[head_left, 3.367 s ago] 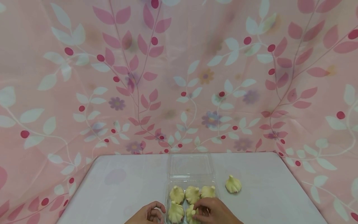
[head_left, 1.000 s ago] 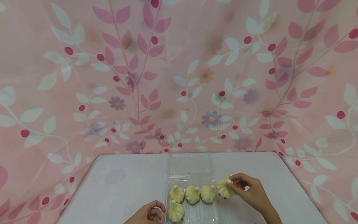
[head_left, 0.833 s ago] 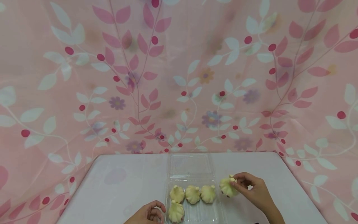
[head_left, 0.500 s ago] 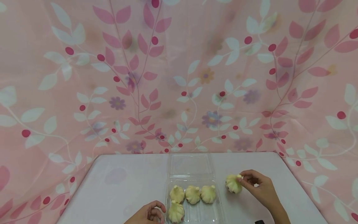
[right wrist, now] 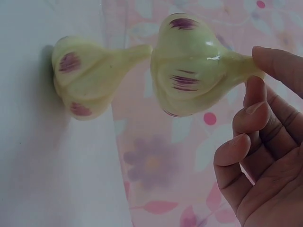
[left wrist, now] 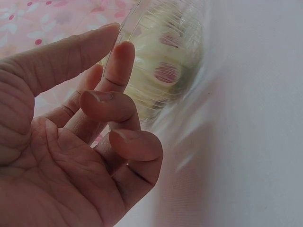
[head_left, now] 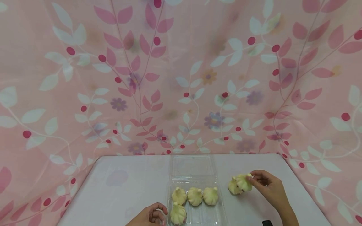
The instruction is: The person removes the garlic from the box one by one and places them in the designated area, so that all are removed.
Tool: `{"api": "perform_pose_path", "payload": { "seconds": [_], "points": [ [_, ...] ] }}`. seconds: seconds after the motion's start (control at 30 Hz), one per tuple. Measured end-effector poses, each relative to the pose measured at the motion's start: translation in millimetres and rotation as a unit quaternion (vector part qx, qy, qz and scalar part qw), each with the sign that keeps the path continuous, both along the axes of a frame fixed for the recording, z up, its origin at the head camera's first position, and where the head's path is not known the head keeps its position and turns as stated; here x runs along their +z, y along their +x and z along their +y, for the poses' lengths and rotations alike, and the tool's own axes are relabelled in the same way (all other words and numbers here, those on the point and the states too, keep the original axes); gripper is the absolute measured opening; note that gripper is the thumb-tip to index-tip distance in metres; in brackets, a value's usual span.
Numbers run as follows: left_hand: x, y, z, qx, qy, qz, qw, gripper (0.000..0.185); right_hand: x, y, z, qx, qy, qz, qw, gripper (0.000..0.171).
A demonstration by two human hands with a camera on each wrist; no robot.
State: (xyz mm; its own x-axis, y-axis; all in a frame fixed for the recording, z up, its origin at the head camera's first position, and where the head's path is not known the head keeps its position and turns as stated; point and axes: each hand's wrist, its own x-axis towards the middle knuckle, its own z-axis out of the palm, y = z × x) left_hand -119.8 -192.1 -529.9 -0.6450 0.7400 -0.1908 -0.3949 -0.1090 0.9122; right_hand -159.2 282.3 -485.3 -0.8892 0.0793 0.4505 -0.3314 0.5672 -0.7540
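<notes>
My right hand [head_left: 270,187] pinches a pale garlic bulb [head_left: 244,183] by its stem, held in the air right of the container. In the right wrist view, the held bulb with purple patches [right wrist: 187,68] hangs close to another garlic bulb [right wrist: 85,78], which stands on the table. My left hand [head_left: 150,216] holds the near left rim of the clear plastic container [head_left: 201,216] between thumb and index finger, its other fingers loosely bent. Three bulbs fill the container's back row, and one garlic bulb [head_left: 178,214] sits at front left. The left wrist view shows a bulb [left wrist: 161,56] through the plastic wall.
The container's clear lid [head_left: 193,166] lies folded back towards the table's far edge. Behind the white table [head_left: 127,185] hangs a pink floral cloth [head_left: 181,78]. A small black object [head_left: 267,223] shows at the bottom edge near my right forearm.
My right hand has lifted the front middle garlic bulb out of the container and carried it right, to beside the bulb on the table. The left hand has stayed at the rim.
</notes>
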Motion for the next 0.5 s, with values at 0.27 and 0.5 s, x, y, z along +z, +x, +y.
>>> {"api": "perform_pose_path", "payload": {
  "seconds": [0.27, 0.5],
  "points": [
    [-0.8, 0.2, 0.1, -0.006, 0.001, 0.009, 0.9999, 0.032, -5.2, -1.8, 8.9, -0.038, -0.010, -0.029, 0.999, 0.018],
    [-0.6, -1.6, 0.1, -0.006, 0.000, 0.006, 1.0000, 0.031, -8.5, -3.8, 15.2, -0.061, -0.020, -0.053, 0.997, 0.022]
  ]
}}
